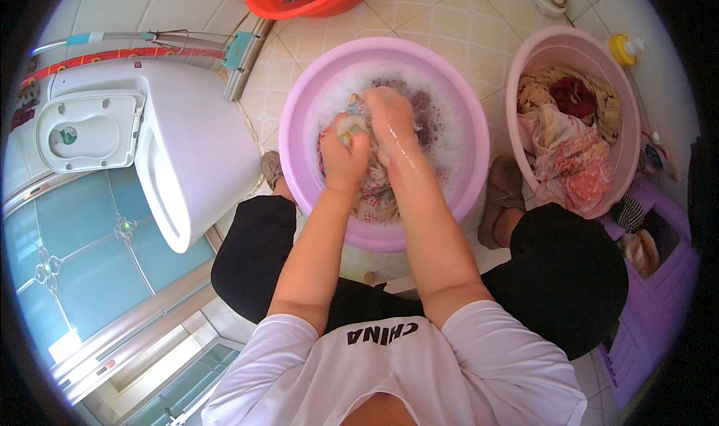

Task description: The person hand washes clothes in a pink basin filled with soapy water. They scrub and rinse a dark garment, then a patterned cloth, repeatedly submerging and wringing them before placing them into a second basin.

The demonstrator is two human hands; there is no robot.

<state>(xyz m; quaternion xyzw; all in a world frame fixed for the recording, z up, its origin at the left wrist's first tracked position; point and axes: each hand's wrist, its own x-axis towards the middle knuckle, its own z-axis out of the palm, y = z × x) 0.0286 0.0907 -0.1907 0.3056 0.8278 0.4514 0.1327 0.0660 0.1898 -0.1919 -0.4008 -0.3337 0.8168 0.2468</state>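
Note:
A pink-purple plastic basin (471, 117) stands on the tiled floor between my feet, holding sudsy water. In it lies a wet patterned cloth (375, 193), partly under the foam. My left hand (346, 156) grips a bunched part of this cloth just above the water. Against it, my right hand (391, 117) presses the same bunch from the other side, wet and bent at the wrist; its fingertips are hidden. Something dark (424, 108) shows through the suds beyond my right hand.
At the right, a pale pink tub (519, 83) holds several crumpled cloths. A red basin (264, 7) with dark cloth sits at the far side. A white toilet (208, 128) and a mop (239, 49) are on the left. A purple plastic stand (668, 308) is at the lower right.

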